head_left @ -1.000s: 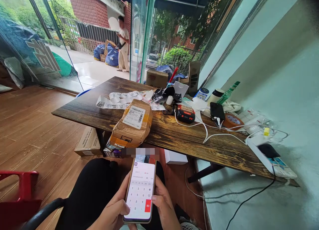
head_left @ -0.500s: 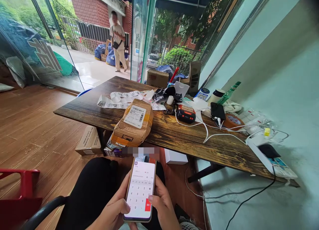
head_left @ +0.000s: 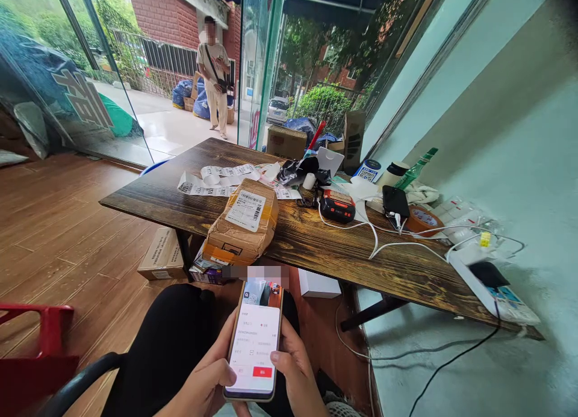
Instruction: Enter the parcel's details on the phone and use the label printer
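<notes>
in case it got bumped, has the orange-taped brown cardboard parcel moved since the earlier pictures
No, the parcel shows no shift either way against the dark brown wooden table beneath it.

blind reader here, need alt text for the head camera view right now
The left hand and right hand together hold a lit smartphone, low in the frame. Beyond it, on a dark wooden table, a taped cardboard parcel lies near printed label strips; a person stands outdoors.

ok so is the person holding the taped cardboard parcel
No, the taped cardboard parcel sits on the wooden table, while the left hand and right hand hold the phone.
</notes>
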The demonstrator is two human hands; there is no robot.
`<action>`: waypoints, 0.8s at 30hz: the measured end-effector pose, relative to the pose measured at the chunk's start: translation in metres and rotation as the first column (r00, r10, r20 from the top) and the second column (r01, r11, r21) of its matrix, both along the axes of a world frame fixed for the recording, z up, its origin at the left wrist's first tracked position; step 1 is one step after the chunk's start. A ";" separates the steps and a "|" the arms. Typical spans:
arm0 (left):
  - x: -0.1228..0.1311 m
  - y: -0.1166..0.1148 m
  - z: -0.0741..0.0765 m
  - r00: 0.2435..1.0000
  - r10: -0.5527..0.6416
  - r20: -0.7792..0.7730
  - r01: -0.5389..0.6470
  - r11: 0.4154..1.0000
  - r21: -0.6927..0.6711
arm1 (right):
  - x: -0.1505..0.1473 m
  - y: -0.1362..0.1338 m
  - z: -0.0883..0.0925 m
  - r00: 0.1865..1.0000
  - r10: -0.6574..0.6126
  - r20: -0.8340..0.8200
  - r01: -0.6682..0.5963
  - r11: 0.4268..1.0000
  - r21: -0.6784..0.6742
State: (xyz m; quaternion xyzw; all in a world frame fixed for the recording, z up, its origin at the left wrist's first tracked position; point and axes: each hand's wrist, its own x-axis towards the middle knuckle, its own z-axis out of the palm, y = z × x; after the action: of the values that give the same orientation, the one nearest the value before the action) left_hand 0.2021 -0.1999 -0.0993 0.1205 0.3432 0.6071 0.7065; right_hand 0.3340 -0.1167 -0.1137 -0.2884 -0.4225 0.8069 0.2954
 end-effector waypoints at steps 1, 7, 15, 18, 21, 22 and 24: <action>0.000 0.000 0.000 1.000 0.005 0.014 -0.005 1.000 -0.007 | 0.000 0.000 -0.001 1.000 -0.003 0.005 0.003 1.000 0.007; -0.003 -0.002 0.002 0.997 0.017 0.072 -0.015 0.999 -0.029 | 0.001 -0.002 -0.003 0.998 -0.042 0.036 0.043 0.999 -0.024; -0.003 -0.003 -0.001 1.000 -0.011 0.020 0.011 1.000 -0.009 | -0.005 0.000 0.010 0.998 -0.052 0.020 0.052 0.999 0.013; -0.003 -0.004 -0.005 0.999 -0.007 0.044 0.007 1.000 -0.007 | -0.003 0.000 0.009 0.998 -0.053 0.036 0.053 0.999 0.003; -0.002 -0.006 -0.007 0.994 0.045 0.097 -0.046 0.999 0.010 | -0.001 0.000 0.005 0.999 -0.040 0.024 0.040 0.999 0.019; -0.001 -0.006 -0.006 0.993 0.056 0.104 -0.058 0.998 0.017 | -0.001 0.000 0.003 0.999 -0.027 0.016 0.027 0.999 0.019; 0.000 -0.006 -0.003 0.994 0.048 0.099 -0.051 0.999 0.021 | -0.001 0.000 -0.001 0.999 -0.034 0.037 0.034 0.999 0.003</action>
State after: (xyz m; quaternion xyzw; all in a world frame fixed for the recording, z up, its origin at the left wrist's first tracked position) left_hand 0.2025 -0.2059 -0.1024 0.0900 0.3035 0.6336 0.7059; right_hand 0.3334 -0.1164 -0.1145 -0.3102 -0.4240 0.7957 0.3015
